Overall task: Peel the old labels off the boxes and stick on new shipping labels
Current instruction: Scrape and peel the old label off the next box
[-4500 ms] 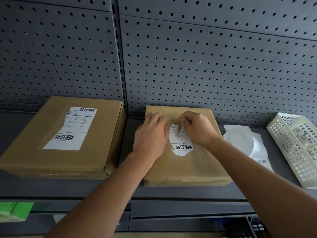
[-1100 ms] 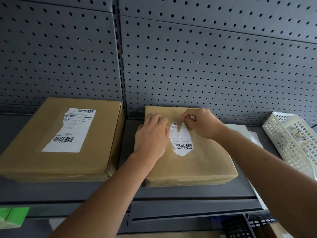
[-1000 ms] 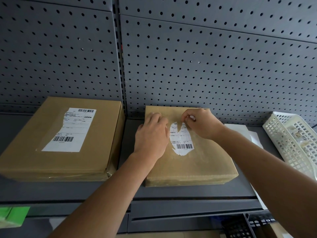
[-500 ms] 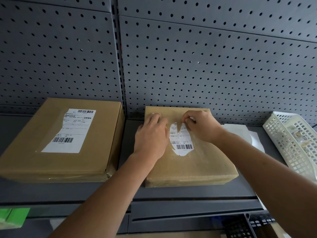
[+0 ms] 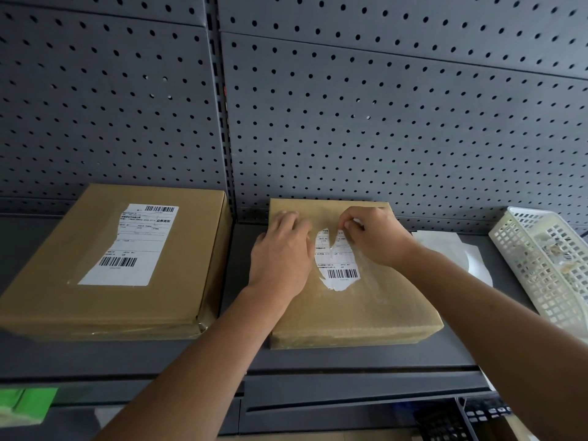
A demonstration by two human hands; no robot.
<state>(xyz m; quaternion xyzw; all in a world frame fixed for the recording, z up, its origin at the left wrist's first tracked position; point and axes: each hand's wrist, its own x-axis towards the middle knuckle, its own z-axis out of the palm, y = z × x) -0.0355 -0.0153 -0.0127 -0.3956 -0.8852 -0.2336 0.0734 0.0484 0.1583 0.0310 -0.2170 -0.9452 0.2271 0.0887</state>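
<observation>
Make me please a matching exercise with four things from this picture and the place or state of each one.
1 left box
2 right box
3 white basket
4 right hand

a pinches the torn label
b far right on the shelf
c bears the bigger label
d under the left hand

Pairs: 1-c, 2-d, 3-b, 4-a

Forearms forward, left hand (image 5: 281,249) flat palm-down, right hand (image 5: 377,237) in fingertip pinch on old label (image 5: 339,264).

The right box (image 5: 353,308) bears a torn label remnant (image 5: 339,265); the left box (image 5: 63,300) a larger torn label (image 5: 135,246).
</observation>
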